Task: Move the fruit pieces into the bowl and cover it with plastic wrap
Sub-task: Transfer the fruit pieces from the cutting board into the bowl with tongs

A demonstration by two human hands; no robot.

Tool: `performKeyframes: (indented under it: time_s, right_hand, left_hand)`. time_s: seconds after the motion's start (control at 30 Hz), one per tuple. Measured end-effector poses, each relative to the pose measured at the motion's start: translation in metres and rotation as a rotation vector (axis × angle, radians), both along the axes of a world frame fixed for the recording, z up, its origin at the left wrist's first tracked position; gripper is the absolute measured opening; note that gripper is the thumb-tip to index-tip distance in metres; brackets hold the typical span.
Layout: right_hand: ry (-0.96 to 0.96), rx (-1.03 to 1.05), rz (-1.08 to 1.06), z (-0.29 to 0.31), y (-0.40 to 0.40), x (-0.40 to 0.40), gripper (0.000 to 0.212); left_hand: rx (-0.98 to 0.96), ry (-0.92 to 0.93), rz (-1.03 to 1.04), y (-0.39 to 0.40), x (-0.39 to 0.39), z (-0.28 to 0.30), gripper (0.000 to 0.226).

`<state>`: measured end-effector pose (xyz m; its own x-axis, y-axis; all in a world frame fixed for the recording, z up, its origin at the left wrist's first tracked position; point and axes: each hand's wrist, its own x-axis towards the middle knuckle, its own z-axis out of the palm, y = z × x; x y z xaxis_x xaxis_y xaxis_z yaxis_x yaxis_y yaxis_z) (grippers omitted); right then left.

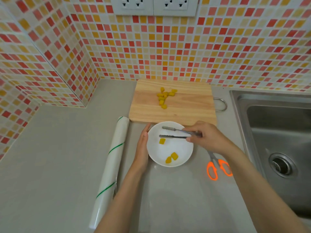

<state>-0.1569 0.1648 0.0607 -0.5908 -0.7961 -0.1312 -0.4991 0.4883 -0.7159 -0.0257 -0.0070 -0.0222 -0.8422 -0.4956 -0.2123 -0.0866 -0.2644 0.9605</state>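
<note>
A white bowl [181,149] sits on the grey counter in front of a wooden cutting board [185,106]. Three yellow fruit pieces [174,156] lie in the bowl. Several more fruit pieces [164,96] are heaped on the board's far half. My right hand [207,137] grips metal tongs [173,132], whose tips hang apart and empty over the bowl's far side. Flat against the bowl's left rim rests my left hand [143,145], fingers straight. A roll of plastic wrap [112,160] lies along the counter left of the bowl.
Orange-handled scissors [217,167] lie right of the bowl, partly under my right forearm. A steel sink [277,142] fills the right side. Tiled walls close the back and left, with sockets [154,5] high above the board.
</note>
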Motion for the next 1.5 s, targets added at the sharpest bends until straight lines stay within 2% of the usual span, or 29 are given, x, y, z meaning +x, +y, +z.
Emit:
performKeyframes:
  time_s: [0.07, 0.17, 0.27, 0.37, 0.43, 0.67, 0.87, 0.97, 1.07, 1.17, 1.3, 1.43, 1.5]
  right_hand:
    - [0.005, -0.018, -0.015, 0.004, -0.003, -0.004, 0.030]
    - [0.125, -0.116, -0.191, 0.004, -0.022, -0.026, 0.022]
    - [0.174, 0.012, -0.335, -0.016, -0.050, -0.052, 0.028]
    - [0.158, 0.136, -0.308, -0.041, -0.070, -0.061, 0.034]
    - [0.177, 0.129, -0.299, -0.052, -0.077, -0.063, 0.037]
    - [0.243, -0.011, -0.345, -0.067, -0.077, -0.054, 0.033]
    - [0.177, -0.210, -0.396, -0.046, -0.049, -0.033, 0.030]
    - [0.078, -0.260, -0.289, -0.024, -0.024, -0.010, 0.032]
    - [-0.018, -0.186, -0.104, -0.008, 0.004, 0.010, 0.037]
    - [-0.058, -0.120, -0.051, 0.001, 0.020, 0.016, 0.041]
    - [0.015, -0.155, -0.159, 0.007, 0.011, -0.004, 0.039]
    - [0.162, -0.076, -0.279, -0.003, -0.034, -0.045, 0.013]
    - [0.196, -0.014, -0.312, -0.010, -0.063, -0.059, 0.019]
  left_hand:
    - [-0.008, 0.005, -0.018, 0.000, 0.000, 0.000, 0.047]
    - [-0.017, 0.005, -0.025, 0.000, 0.002, -0.002, 0.049]
    - [-0.013, -0.003, -0.034, -0.001, 0.003, -0.002, 0.055]
    - [-0.005, -0.009, -0.032, -0.001, 0.003, -0.002, 0.052]
    - [-0.018, -0.018, -0.031, -0.001, 0.004, -0.002, 0.048]
    - [-0.029, -0.030, -0.015, -0.001, 0.005, -0.001, 0.040]
    - [-0.041, -0.042, -0.002, 0.001, 0.004, 0.000, 0.044]
    - [-0.050, -0.060, 0.011, 0.001, 0.003, 0.000, 0.039]
    - [-0.040, -0.060, -0.001, 0.001, 0.003, 0.001, 0.040]
    - [-0.033, -0.057, -0.007, 0.001, 0.003, 0.001, 0.040]
    - [-0.016, -0.069, 0.001, 0.001, 0.003, 0.000, 0.039]
    - [-0.002, -0.080, 0.010, 0.001, 0.002, 0.002, 0.038]
    - [0.000, -0.075, 0.008, 0.001, 0.002, 0.001, 0.039]
